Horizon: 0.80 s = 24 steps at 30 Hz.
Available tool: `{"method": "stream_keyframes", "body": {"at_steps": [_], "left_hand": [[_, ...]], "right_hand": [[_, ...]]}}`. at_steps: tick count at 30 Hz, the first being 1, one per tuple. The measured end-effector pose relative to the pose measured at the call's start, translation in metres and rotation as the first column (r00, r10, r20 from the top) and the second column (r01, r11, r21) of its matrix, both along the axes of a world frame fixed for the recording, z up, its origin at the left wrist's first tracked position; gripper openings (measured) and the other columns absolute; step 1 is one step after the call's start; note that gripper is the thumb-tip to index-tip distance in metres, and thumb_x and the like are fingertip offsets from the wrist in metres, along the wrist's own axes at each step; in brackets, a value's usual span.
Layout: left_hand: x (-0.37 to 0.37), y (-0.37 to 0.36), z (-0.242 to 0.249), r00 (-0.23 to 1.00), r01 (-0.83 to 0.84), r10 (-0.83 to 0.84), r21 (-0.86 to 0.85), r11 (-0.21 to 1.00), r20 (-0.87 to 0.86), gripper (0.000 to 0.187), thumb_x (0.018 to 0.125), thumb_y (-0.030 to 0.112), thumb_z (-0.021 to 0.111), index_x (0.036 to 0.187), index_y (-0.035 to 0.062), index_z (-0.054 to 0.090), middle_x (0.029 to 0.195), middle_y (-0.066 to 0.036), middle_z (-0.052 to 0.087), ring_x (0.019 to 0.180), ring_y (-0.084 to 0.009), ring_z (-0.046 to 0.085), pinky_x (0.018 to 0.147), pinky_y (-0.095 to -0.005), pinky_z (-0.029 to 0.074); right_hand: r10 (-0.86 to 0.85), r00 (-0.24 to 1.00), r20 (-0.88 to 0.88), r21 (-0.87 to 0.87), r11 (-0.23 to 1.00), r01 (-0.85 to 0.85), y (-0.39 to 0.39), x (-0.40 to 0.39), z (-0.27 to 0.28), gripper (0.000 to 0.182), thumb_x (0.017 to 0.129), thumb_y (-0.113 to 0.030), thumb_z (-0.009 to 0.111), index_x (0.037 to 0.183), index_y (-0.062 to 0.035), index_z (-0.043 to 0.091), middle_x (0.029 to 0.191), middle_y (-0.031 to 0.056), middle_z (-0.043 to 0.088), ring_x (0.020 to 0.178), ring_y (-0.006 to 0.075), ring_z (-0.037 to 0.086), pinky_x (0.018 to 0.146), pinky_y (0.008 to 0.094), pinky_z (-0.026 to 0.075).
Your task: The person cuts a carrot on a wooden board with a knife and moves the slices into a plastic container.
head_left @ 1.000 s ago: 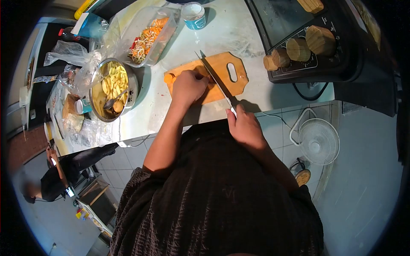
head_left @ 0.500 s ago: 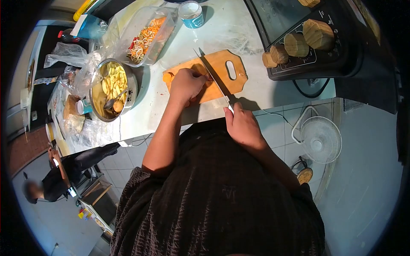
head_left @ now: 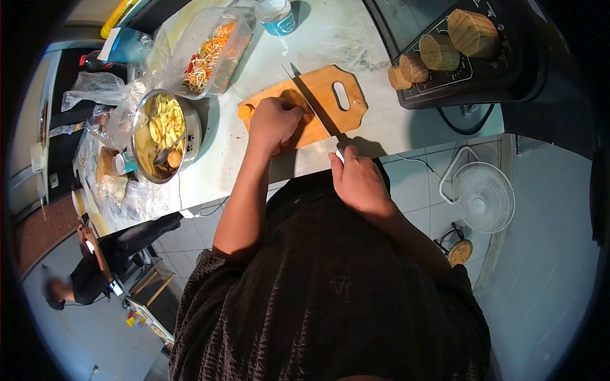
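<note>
An orange-brown cutting board (head_left: 318, 127) with a slot handle lies on the pale table. My left hand (head_left: 275, 124) is closed over its middle, fingers curled on a piece of orange food that is mostly hidden. Another orange piece (head_left: 246, 112) sits at the board's left edge. My right hand (head_left: 361, 181) grips the white handle of a knife (head_left: 316, 111) at the board's near edge. The blade slants up and left across the board, just right of my left fingertips, and casts a dark shadow.
Left of the board stand a steel pot (head_left: 194, 130) with pale yellow strips, a clear tub (head_left: 236, 54) of shredded vegetables, and plastic bags (head_left: 127, 114). A cup (head_left: 276, 18) is behind. An oven (head_left: 508, 70) stands right; a fan (head_left: 483, 197) and a distant person (head_left: 89, 273) are beyond the table.
The view has shifted slightly. Both hands keep their grips, and the knife stays beside my left fingertips with little visible movement.
</note>
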<state>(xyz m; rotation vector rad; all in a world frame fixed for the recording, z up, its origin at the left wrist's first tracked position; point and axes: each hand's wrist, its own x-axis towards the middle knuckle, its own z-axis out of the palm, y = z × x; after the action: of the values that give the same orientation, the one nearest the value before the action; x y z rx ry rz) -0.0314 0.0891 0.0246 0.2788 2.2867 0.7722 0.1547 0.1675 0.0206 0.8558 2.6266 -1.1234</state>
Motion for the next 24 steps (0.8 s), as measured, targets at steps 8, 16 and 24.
{"method": "stream_keyframes", "body": {"at_steps": [8,16,24], "left_hand": [[0.0004,0.0001,0.0009,1.0,0.008,-0.008,-0.009,1.0,0.002,0.033,0.085,0.029,0.069,0.081,-0.0043,0.068,0.057,-0.005,0.056,0.04,-0.0149,0.052,0.041,-0.0304,0.04],[0.0008,-0.0007,0.0012,1.0,0.011,-0.011,0.03,0.999,-0.015,0.032,0.083,0.026,0.069,0.083,-0.006,0.069,0.057,-0.004,0.055,0.046,-0.0119,0.05,0.044,-0.0297,0.039],[0.0036,0.0,0.0058,1.0,-0.007,0.008,0.051,0.999,-0.017,0.032,0.085,0.026,0.068,0.083,-0.0057,0.068,0.058,-0.006,0.056,0.042,-0.0142,0.052,0.04,-0.0305,0.039]], "right_hand": [[-0.013,1.0,-0.019,-0.009,1.0,0.012,-0.0005,-0.0015,0.0045,0.038,0.099,-0.032,0.046,0.09,0.0047,0.051,0.071,0.0314,0.06,0.071,0.0494,0.061,0.067,0.0548,0.049],[-0.001,1.0,-0.028,-0.016,1.0,0.0,-0.0021,-0.0021,0.0042,0.036,0.099,-0.03,0.048,0.09,0.0054,0.051,0.069,0.0302,0.06,0.067,0.0492,0.061,0.065,0.0535,0.05],[0.008,1.0,0.0,-0.015,1.0,-0.008,-0.0011,-0.0046,0.0056,0.037,0.099,-0.029,0.048,0.087,0.0057,0.053,0.07,0.0294,0.062,0.068,0.0472,0.063,0.063,0.051,0.051]]}}
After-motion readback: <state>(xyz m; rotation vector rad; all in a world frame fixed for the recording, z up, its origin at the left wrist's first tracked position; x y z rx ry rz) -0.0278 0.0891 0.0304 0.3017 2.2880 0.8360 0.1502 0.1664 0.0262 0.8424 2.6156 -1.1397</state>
